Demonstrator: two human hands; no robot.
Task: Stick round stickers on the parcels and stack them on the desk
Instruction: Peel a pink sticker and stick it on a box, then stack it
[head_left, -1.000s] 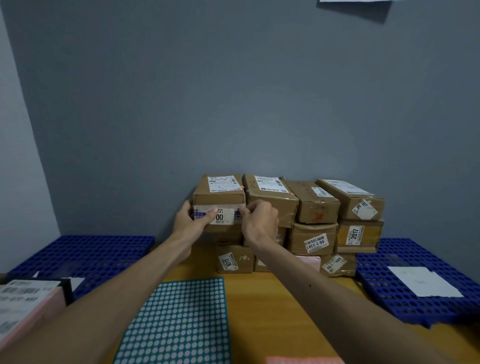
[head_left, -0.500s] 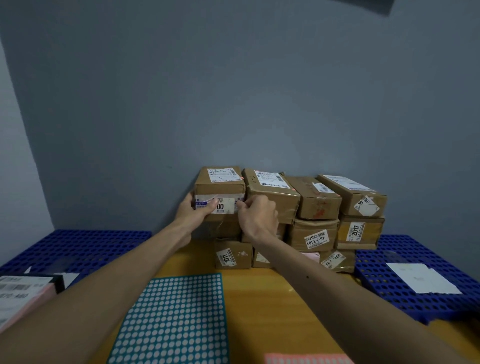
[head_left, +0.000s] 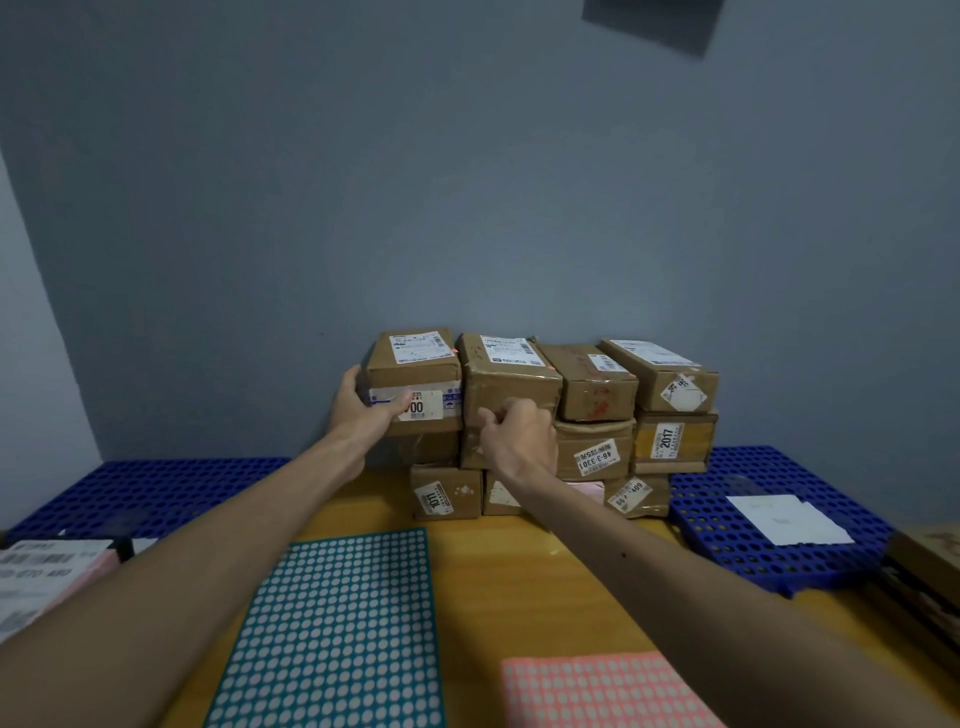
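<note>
Several brown cardboard parcels are stacked three layers high against the grey wall at the back of the wooden desk. My left hand grips the top-left parcel, fingers round its left side and thumb on the front label. My right hand hovers in front of the neighbouring parcel with its fingers curled and nothing in it. A teal sheet of round white stickers lies near me on the desk. A pink sticker sheet lies to its right.
Blue perforated trays flank the desk at left and right; the right one carries white paper. A pink labelled parcel sits at the near left, and another box at the right edge.
My right hand has let go of the top-left parcel's right side and drawn back to the right. The left hand keeps its hold as the parcel sits on the stack.
</note>
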